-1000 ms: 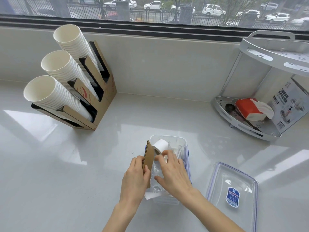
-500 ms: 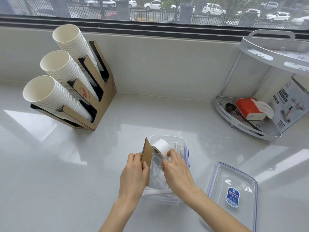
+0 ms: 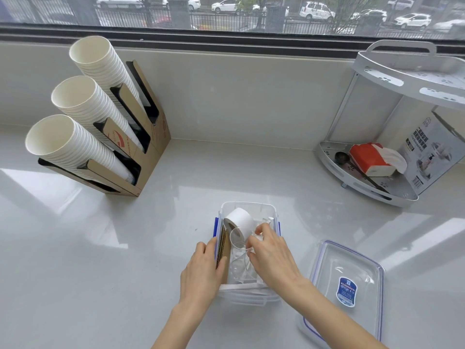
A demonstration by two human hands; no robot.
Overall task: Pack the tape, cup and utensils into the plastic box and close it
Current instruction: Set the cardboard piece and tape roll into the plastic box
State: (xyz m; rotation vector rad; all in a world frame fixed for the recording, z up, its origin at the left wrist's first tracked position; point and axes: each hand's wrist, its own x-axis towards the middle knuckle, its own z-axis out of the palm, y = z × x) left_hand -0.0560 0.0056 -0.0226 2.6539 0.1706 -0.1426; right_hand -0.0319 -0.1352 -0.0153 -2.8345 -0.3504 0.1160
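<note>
**Box nearly packed, lid not on yet**

My left hand (image 3: 202,270) pinches a brown cardboard piece (image 3: 222,248) upright at the near-left wall of the clear plastic box (image 3: 251,297). Right hand (image 3: 271,255) has fingertips curled on the clear cup (image 3: 237,241) inside; firm grip or not, can't tell. Risk: tape roll (image 3: 239,221), just beyond my fingers, sits tilted and high, so it could stop the lid sealing. White utensils (image 3: 264,220) lie behind it. Lid (image 3: 352,258) lies right of my right hand, upside down.
</note>
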